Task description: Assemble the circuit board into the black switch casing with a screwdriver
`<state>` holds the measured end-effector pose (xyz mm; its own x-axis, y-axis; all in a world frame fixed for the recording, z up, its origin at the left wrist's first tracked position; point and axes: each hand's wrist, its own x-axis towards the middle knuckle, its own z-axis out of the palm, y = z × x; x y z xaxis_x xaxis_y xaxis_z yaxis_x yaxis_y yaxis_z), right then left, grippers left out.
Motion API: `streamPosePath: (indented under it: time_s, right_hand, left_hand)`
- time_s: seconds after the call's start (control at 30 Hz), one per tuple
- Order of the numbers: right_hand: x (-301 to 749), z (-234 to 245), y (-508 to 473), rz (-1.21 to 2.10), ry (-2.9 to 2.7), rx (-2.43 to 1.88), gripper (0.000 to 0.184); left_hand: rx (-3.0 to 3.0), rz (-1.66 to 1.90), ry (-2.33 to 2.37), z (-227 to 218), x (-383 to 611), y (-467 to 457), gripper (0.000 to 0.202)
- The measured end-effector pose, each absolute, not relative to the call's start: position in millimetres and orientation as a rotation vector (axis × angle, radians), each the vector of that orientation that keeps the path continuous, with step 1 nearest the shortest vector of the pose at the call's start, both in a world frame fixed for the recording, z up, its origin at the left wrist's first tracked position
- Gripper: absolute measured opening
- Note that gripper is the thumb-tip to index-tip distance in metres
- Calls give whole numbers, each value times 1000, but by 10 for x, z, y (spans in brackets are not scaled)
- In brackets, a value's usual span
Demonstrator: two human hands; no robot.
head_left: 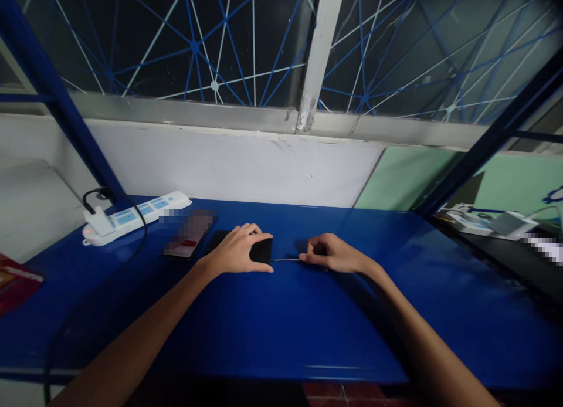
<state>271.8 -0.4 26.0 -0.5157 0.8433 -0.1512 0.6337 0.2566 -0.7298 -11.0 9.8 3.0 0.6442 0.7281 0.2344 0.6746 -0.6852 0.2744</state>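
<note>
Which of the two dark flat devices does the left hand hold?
The plain black device under the left hand, which the thin metal pin points at; the other device lies free beside the power strip.

table (308, 325): glossy blue, smooth | power strip (136, 214): white plastic | thin tool (285, 259): shiny metal

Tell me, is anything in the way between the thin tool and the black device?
Nothing visible. The thin tool in the right hand points straight at the black device, which the left hand holds down.
</note>
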Motion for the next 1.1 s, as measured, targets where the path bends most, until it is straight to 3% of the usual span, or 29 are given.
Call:
streamPosePath:
  time_s: [0.43, 0.73, 0.9, 1.1]
  right_hand:
    - [2709, 308, -25, 1105, -2312, -1363, 45]
    - [2731, 346, -32, 1290, -2317, -1393, 45]
    - [2748, 340, -15, 1125, -2343, -1311, 38]
    - [2722, 313, -42, 1319, -2232, -1436, 42]
  left_hand:
    - [2692, 509, 1218, 11, -102, 102, 79]
    - [2687, 497, 1234, 14, -97, 98, 80]
    - [2698, 507, 1228, 17, -105, 95, 79]
    - [2693, 481, 1237, 24, -98, 89, 79]
